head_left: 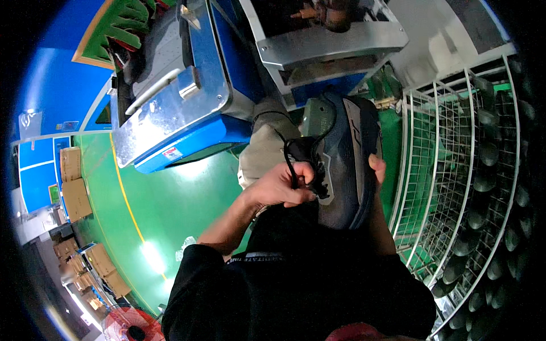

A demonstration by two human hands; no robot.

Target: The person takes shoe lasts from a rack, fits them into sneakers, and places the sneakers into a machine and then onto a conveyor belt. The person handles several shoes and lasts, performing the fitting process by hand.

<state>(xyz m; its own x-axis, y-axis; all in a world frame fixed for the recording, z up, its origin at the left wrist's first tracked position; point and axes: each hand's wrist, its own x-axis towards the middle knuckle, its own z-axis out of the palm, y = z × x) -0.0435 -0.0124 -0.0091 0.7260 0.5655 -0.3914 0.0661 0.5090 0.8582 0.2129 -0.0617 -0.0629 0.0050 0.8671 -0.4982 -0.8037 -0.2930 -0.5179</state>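
A dark grey shoe [343, 159] stands on end in front of my body, its sole side turned to the right. A green shoe last [316, 118] shows at its opening, at the far end. My left hand [284, 184] is closed, pinching the black shoelace [288, 152] at the shoe's left side, with a loop rising above the fingers. On the right, my right hand [377, 167] grips the shoe along its sole; only a fingertip and part of the hand show, the rest being hidden behind the shoe.
A blue and metal machine [224, 91] stands at the far left, and a metal-framed machine [335, 48] straight ahead. A white wire rack [435, 153] with several dark rounded pieces [485, 153] is close on the right. Cardboard boxes [77, 196] and a pink fan [133, 327] are at the left.
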